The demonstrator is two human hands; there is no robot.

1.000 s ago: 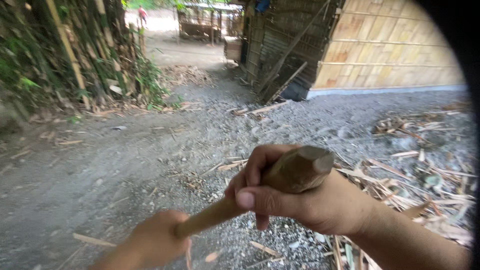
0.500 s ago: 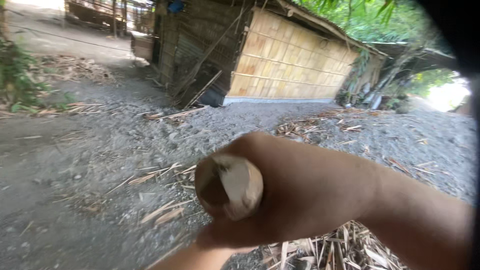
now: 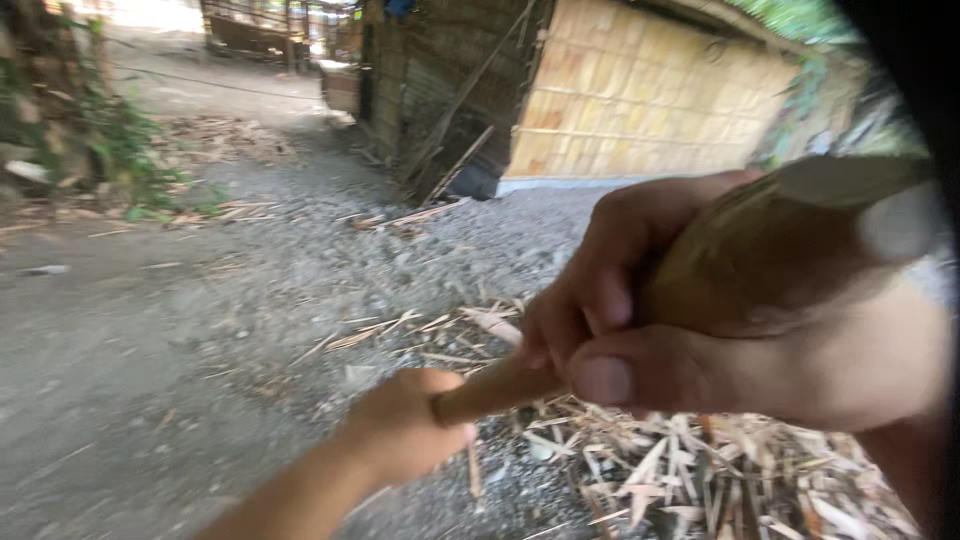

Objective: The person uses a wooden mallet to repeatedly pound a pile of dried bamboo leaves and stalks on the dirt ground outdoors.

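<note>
While both hands grip it, the wooden club (image 3: 760, 260) sits raised in the air over the gravel ground (image 3: 200, 330), thick end toward the camera at the right edge of view, thin end running down and left.

Right hand (image 3: 700, 330): fingers wrapped and clamped round the thick part of the club, thumb laid along the underside, nail visible. Left hand (image 3: 405, 425): closed in a fist round the narrow end; the stick disappears into the fist, so the tip is not visible.

Below the hands, a heap of bamboo splints (image 3: 700, 470) lies on the gravel toward the lower right. More loose slivers are scattered near the middle of the ground. Behind, a woven bamboo wall (image 3: 640, 100) stands at the far edge of the gravel, with darker poles leaning beside it on its left.

Handling, as judged: tapered solid wood, stiff, no flex; weight probably biased to the thick end. The surface looks smooth and worn, possibly slick in a sweaty palm. Best hold appears to be the narrow end for reach and the thick section for control, as gripped now. Not fragile.
</note>
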